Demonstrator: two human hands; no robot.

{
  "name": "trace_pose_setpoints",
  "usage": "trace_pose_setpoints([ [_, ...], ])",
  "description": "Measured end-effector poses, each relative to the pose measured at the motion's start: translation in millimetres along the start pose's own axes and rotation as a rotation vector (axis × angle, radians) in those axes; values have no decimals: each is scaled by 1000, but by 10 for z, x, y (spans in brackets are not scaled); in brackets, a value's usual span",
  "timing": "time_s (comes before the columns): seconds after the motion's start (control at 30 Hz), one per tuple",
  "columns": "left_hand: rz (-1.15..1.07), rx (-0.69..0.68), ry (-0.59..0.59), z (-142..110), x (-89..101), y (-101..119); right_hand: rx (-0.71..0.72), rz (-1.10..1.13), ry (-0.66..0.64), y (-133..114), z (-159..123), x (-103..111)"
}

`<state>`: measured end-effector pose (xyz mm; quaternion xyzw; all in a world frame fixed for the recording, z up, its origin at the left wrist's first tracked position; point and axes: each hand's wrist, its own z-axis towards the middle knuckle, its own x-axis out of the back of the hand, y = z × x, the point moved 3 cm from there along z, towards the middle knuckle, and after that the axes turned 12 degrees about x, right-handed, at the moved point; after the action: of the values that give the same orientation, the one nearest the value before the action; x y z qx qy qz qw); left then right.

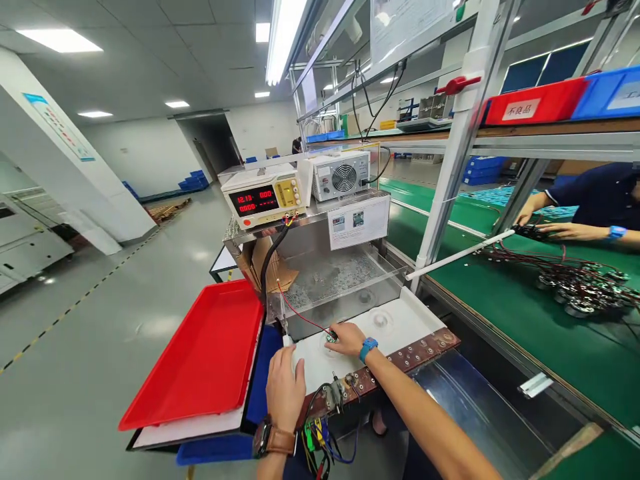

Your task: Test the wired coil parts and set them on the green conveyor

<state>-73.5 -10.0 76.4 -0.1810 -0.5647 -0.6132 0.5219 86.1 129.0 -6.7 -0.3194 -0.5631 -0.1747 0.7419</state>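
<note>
My right hand (347,338) rests on a white fixture plate (400,323) and pinches a small round part (331,336) with red and black leads (300,315) running up to the power supply (264,195). A blue band sits on that wrist. My left hand (285,392), with a brown-strapped watch, lies flat on the plate's left front corner, fingers together, holding nothing. The supply's red display is lit. A brown terminal strip (417,352) runs along the plate's front edge, with coloured wires (320,440) hanging below it.
A red tray (200,360) lies left of the plate on a blue one. A metal box with a clear tank (340,280) stands behind. At right, a green bench (500,293) holds wired parts (575,290); another person's hands (565,230) work there. Open floor lies to the left.
</note>
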Motion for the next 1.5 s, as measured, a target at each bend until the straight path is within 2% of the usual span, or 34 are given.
trace_pose_setpoints([
  [0.1,64,-206,71,164,-216,267,85,6,20,-19,-16,-25],
  [0.17,177,-325,8,288,-375,416,112,11,41,-26,-25,-22],
  [0.23,311,-362,-121,391,-501,462,103,7,42,-19,-30,-22],
  [0.33,446,-285,-238,471,-526,340,43,-14,15,10,-23,-37],
  [0.53,571,2,-159,378,-141,-97,-69,-44,-57,45,39,-82],
  [0.63,559,104,-207,235,6,-237,-95,-59,-79,49,62,-104],
  [0.8,504,280,-352,-88,132,-411,-101,-95,-100,41,73,-127],
  [0.97,536,431,-465,-407,213,-619,-109,-119,-155,40,97,-126],
  [1.1,541,473,-550,-594,213,-791,-115,-114,-225,60,103,-144],
  [1.2,338,518,-564,-679,156,-886,-124,-99,-222,80,88,-165],
  [1.3,-169,538,-607,-708,43,-826,-89,-87,-187,86,77,-197],
  [1.4,-638,666,-702,-680,-58,-592,-40,-60,-181,87,76,-239],
  [1.5,-993,748,-850,-588,-110,-216,-32,-34,-193,97,78,-261],
])
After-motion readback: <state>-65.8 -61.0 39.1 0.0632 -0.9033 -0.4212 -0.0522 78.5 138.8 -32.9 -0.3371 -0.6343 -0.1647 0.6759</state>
